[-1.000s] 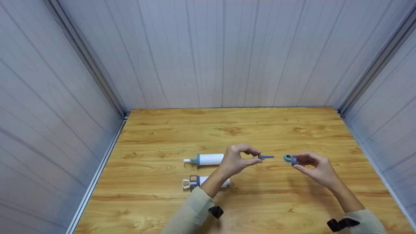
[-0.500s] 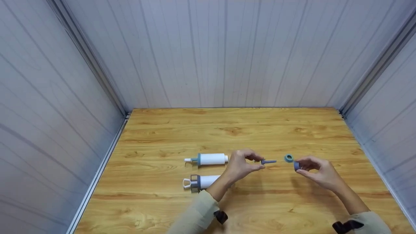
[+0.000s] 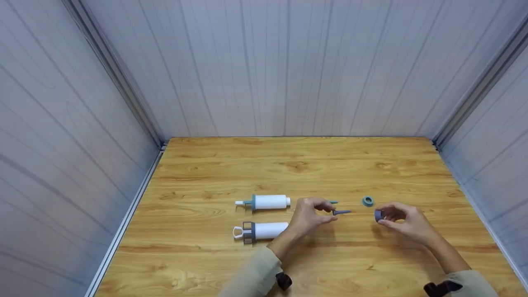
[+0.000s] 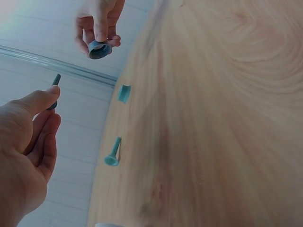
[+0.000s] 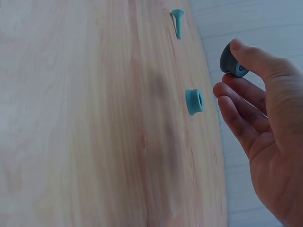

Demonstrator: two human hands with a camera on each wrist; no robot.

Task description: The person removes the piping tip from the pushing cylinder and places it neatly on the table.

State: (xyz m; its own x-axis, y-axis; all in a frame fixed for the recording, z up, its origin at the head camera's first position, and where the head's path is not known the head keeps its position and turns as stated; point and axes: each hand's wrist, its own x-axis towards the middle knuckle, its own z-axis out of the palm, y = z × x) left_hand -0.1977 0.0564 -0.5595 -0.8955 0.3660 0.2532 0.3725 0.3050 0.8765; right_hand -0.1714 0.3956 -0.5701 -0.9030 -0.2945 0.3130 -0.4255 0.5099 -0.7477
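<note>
My left hand [image 3: 307,218] pinches a small blue-grey nozzle [image 3: 343,212] between thumb and fingers, its narrow tip pointing right. In the left wrist view the nozzle [image 4: 56,79] stands up above the thumb. My right hand [image 3: 408,222] holds a blue-grey ring cap [image 3: 378,215] by its edge, and the cap's open side [image 4: 99,53] faces the left wrist camera. A gap separates the nozzle from the cap. On the table between and beyond the hands lie a teal nozzle [image 4: 112,158] and a teal ring cap [image 5: 192,101].
Left of my left hand, two white syringe-like barrels lie on the wooden table [image 3: 198,165]: one with teal fittings [image 3: 270,201], the nearer one with blue-grey fittings [image 3: 270,231]. My left forearm reaches past the nearer barrel. Pale panel walls [image 3: 264,70] stand around the table.
Both hands have moved slightly toward the near side and to the right, still holding the blue-grey nozzle and cap. The teal nozzle's tip shows beyond the left hand.
</note>
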